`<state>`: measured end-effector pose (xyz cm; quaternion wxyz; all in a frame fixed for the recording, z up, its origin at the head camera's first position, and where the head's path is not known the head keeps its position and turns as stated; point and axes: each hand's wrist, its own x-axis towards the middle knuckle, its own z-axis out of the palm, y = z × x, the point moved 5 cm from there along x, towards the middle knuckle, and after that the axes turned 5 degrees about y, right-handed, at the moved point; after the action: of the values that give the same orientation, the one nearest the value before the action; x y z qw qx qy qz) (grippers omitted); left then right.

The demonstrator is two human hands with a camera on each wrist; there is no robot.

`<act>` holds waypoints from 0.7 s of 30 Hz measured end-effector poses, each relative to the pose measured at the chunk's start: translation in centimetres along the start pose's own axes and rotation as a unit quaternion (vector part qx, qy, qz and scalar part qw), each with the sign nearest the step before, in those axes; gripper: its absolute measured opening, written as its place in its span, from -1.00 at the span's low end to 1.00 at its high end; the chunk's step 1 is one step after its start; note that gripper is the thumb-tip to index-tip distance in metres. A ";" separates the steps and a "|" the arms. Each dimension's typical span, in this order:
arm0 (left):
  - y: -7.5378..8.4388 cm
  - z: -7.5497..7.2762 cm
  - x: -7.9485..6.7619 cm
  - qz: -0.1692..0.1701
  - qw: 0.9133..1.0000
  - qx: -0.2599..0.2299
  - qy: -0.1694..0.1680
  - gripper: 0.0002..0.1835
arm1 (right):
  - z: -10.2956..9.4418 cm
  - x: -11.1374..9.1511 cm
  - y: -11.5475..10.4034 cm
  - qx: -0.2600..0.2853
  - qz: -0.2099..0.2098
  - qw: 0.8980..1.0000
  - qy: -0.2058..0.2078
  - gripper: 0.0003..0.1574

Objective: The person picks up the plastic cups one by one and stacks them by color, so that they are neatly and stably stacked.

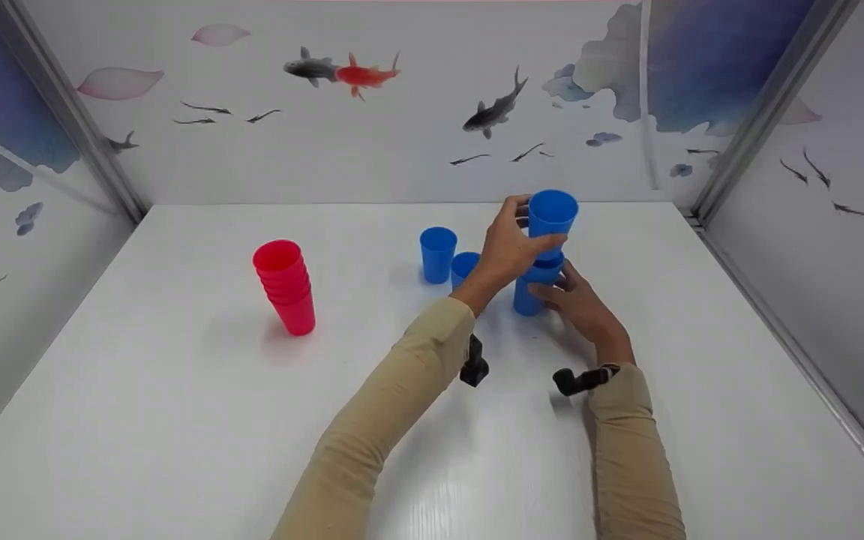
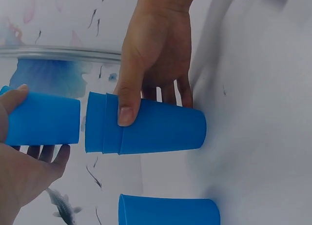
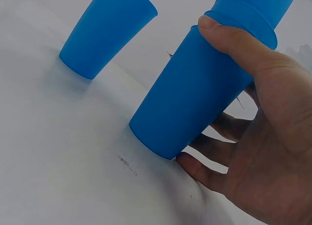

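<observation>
My left hand (image 1: pixel 511 244) grips an upright blue cup (image 1: pixel 552 214) by its sides, thumb on one side and fingers on the other. Directly below it stands a stack of nested blue cups (image 2: pixel 163 130), and a narrow gap shows between the two in the left wrist view. Around the upper part of that stack curls my right hand (image 3: pixel 268 98), its thumb close under the rims. The stack's base is on the white table (image 1: pixel 199 420). Two more blue cups stand to the left, one a bit farther back (image 1: pixel 439 256) and a nearer cup (image 1: pixel 465 265) partly hidden by my left wrist.
On the left side of the table is a stack of several nested red cups (image 1: pixel 289 292), standing upright. Panels painted with fish (image 1: pixel 364 75) enclose the table at the back and on both sides. A black wrist camera (image 1: pixel 582 380) juts out from the right wrist.
</observation>
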<state>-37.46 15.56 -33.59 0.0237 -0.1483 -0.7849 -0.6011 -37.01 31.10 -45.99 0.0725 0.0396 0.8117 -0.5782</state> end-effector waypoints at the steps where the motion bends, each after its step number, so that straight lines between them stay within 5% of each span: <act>1: -0.1 0.1 0.0 -0.001 1.000 0.001 0.001 -0.22 | 0.0 0.0 0.0 0.000 -0.001 1.000 -0.001 0.32; 12: -1.9 0.2 -0.7 -0.012 0.999 0.036 -0.008 -0.19 | -0.2 -0.1 0.1 -0.014 0.006 1.000 0.006 0.28; 21: -3.2 -2.2 -0.7 0.008 1.000 0.029 0.003 -0.18 | -0.2 0.1 0.4 -0.021 0.018 1.000 0.008 0.37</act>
<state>-37.90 12.53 -36.14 0.0355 -0.1519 -0.8009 -0.5781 -37.11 31.39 -46.34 0.0771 0.0569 0.8236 -0.5590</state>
